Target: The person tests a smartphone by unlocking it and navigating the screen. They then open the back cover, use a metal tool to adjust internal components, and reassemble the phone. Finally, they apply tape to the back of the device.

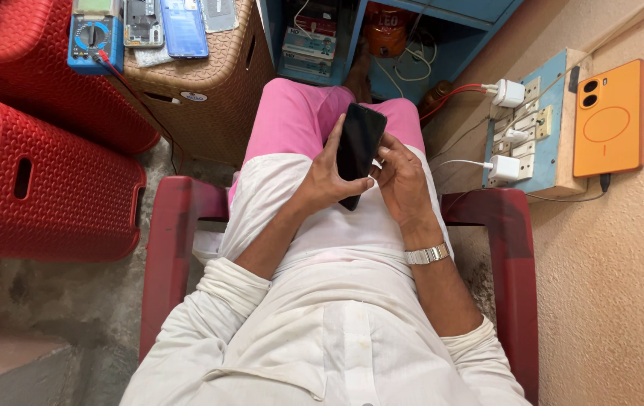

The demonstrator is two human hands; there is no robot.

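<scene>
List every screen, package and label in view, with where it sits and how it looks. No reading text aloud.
Black phone: dark blank screen, held over the lap by the left hand and right hand.
Blue multimeter: top left, small grey display.
Blue phone: lying on the brown stool.
Stacked boxes: blue shelf, white and blue.
Orange phone: right, back up, no screen visible.

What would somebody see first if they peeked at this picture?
Probably the black phone in the middle, held over the lap by the left hand while the right hand touches its edge. Next, the bright orange phone on the wall at the right, beside a blue socket board with white chargers. The big red stools on the left stand out too.
</scene>
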